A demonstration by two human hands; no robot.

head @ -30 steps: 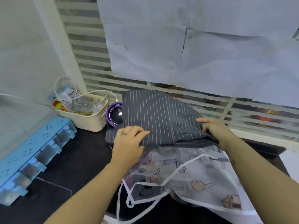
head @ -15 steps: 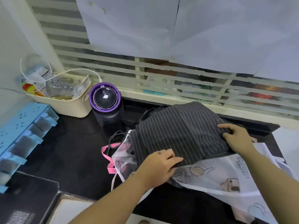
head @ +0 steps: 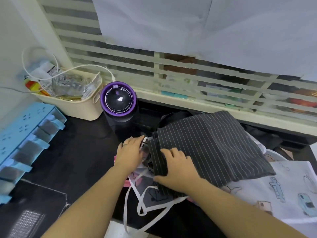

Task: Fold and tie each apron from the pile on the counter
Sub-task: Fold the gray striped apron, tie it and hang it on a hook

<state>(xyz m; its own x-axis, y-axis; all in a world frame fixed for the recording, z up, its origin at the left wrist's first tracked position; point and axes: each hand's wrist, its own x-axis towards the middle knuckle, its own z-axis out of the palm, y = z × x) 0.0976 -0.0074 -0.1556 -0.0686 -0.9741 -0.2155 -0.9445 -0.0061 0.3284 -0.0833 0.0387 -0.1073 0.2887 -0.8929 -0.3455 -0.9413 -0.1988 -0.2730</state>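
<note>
A dark grey pinstriped fabric apron (head: 211,145), folded into a thick rectangle, lies on top of the pile at the right of the black counter (head: 77,152), over a white apron printed with small cartoon pictures (head: 283,191). The right hand (head: 176,170) lies flat on the folded apron's near-left edge, fingers spread and pressing down, probably to stop the layers springing apart. The left hand (head: 130,153) reaches just beside that edge with straight fingers laid close together over the dark ties (head: 147,162) bunched there, likely to find them for tying; no pinch can be seen. 2 things crowd that corner: the printed apron's loose white straps (head: 135,203) looping toward the counter's front, and a pink strap (head: 127,182) peeking out beneath the left wrist, either easy to grab by mistake. Just behind stands a black round device with a purple rim (head: 118,100), beside a cream plastic basket (head: 77,107) of packets and a pale blue drawer organiser (head: 25,134).
</note>
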